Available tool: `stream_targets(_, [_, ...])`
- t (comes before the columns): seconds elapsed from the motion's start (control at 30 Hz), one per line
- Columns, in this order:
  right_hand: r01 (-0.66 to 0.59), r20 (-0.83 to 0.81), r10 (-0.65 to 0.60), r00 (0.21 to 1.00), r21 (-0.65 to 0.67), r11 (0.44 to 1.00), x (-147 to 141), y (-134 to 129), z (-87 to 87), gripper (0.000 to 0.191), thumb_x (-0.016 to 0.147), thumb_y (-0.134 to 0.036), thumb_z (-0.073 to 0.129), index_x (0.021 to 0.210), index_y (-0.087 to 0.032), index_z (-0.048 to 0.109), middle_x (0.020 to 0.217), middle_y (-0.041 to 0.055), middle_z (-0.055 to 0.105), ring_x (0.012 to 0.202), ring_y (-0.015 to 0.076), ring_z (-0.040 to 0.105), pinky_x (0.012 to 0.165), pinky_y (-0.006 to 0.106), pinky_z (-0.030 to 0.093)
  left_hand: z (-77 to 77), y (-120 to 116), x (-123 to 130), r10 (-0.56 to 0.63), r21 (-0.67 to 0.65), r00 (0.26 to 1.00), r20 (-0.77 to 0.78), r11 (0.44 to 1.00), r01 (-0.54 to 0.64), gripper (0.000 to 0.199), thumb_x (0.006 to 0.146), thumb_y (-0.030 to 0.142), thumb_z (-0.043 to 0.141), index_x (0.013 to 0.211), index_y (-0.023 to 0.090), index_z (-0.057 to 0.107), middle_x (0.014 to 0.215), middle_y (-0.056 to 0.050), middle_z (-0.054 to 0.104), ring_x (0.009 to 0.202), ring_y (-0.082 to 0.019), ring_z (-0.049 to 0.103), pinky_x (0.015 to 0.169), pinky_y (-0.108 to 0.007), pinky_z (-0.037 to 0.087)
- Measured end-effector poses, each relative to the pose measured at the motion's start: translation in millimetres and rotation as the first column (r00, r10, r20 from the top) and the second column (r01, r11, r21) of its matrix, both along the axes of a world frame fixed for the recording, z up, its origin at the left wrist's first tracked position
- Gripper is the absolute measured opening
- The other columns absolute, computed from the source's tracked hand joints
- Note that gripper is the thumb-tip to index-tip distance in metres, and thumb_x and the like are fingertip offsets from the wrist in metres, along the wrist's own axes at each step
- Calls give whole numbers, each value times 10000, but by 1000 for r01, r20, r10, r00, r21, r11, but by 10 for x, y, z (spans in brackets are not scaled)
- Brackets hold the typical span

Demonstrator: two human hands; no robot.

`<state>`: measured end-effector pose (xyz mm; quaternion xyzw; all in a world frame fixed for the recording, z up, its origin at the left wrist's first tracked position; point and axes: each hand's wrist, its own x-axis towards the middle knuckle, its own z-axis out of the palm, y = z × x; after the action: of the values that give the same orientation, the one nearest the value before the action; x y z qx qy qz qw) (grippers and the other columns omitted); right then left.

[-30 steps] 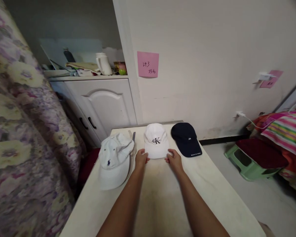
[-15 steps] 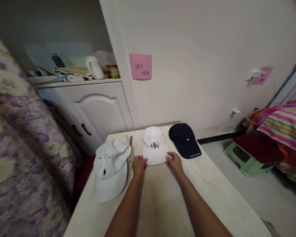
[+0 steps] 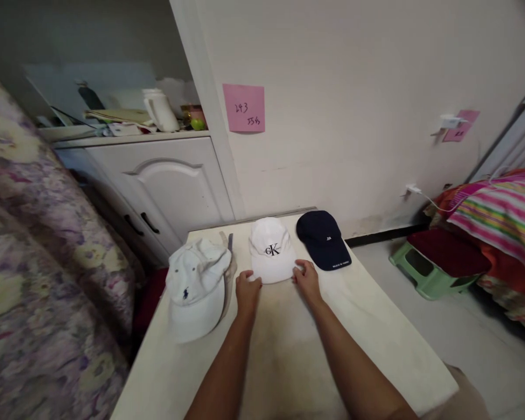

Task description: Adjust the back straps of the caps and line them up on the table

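A white baseball cap (image 3: 271, 251) with a black CK logo lies near the table's back edge, brim toward me. My left hand (image 3: 247, 291) pinches the left corner of its brim, thumb on top. At the right corner, the thumb and fingers of my right hand (image 3: 306, 281) close on the brim in the same way. Just right of it lies a navy cap (image 3: 324, 240) with small white lettering on front and brim. To the left rests a second, off-white cap (image 3: 196, 289) with a small dark emblem, tilted, its strap stretched out behind.
The pale table (image 3: 284, 361) stands against the wall, where a pink note (image 3: 244, 108) hangs. A floral curtain (image 3: 39, 262) and a white cabinet (image 3: 170, 181) are at left. On the right are a green stool (image 3: 441, 265) and a bed with striped covers (image 3: 503, 204).
The view has shifted slightly, so most things sit a little higher in the picture. Both hands stay at the white CK cap's brim, and the caps keep their places on the table.
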<state>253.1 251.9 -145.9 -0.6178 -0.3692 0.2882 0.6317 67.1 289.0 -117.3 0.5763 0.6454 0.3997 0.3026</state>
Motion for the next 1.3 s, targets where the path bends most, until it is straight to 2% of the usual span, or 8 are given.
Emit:
stream_targets(0.23, [-59, 39, 59, 997, -2, 998, 32, -172, 38, 267, 761, -304, 578, 978, -164, 647, 1018, 98, 637, 671, 190, 654, 664, 361, 592, 14, -570, -187, -58, 40, 969, 242, 998, 50, 247, 717, 89, 665, 949, 172, 655, 1095, -73, 644, 825, -180, 678, 807, -319, 541])
stream_targets(0.37, [-98, 94, 100, 991, -26, 995, -16, -437, 78, 208, 697, -262, 628, 882, -187, 685, 875, 74, 675, 712, 230, 637, 763, 390, 555, 9, -1010, -429, -75, -15, 925, 373, 996, 87, 195, 686, 139, 700, 876, 182, 691, 814, -37, 705, 737, -195, 675, 683, -281, 513])
stream_targets(0.47, [-171, 93, 175, 980, -49, 984, -199, -648, 77, 201, 704, -274, 628, 875, -196, 696, 745, 45, 688, 671, 239, 645, 695, 373, 540, 30, -1300, -648, -50, -55, 874, 483, 995, 87, 159, 668, 157, 716, 826, 167, 703, 662, -19, 693, 638, -188, 656, 603, -263, 486])
stream_targets(0.6, [-279, 64, 282, 957, -58, 959, -518, -894, 51, 202, 763, -338, 618, 887, -200, 697, 678, 22, 690, 578, 218, 648, 565, 324, 510, 58, -1537, -922, 48, -64, 737, 674, 998, -6, 194, 697, 228, 727, 867, 150, 673, 776, -51, 730, 725, -190, 701, 714, -303, 551])
stream_targets(0.73, [-315, 38, 317, 948, -46, 948, -661, -1021, 33, 230, 795, -380, 621, 914, -193, 682, 620, 5, 661, 548, 198, 623, 514, 289, 472, 83, -1576, -1154, 158, -93, 547, 822, 985, -145, 226, 717, 222, 734, 897, 159, 611, 806, -47, 730, 769, -165, 716, 839, -341, 577])
stream_targets(0.87, [-323, -12, 323, 946, -30, 946, -655, -1029, 15, 251, 807, -391, 602, 938, -181, 641, 760, 41, 705, 549, 169, 610, 501, 274, 469, 118, -1489, -1317, 226, -144, 413, 883, 965, -219, 135, 771, 127, 692, 858, 162, 595, 762, -34, 724, 748, -138, 719, 848, -311, 586])
stream_targets(1.13, [-340, -87, 339, 937, 4, 940, -647, -1014, -27, 267, 805, -417, 607, 928, -180, 623, 802, 44, 698, 539, 144, 591, 479, 255, 452, 227, -1359, -1402, 299, -236, 299, 906, 944, -230, 94, 878, 114, 653, 792, 122, 616, 719, -6, 693, 661, -131, 687, 661, -280, 598])
stream_targets(1.3, [-340, -118, 340, 933, 25, 940, -646, -1006, -32, 290, 796, -441, 619, 916, -177, 621, 782, 44, 697, 525, 137, 580, 462, 247, 444, 368, -1293, -1404, 283, -235, 252, 925, 951, -203, 162, 831, 74, 677, 722, 152, 587, 676, -13, 693, 645, -132, 695, 675, -250, 596])
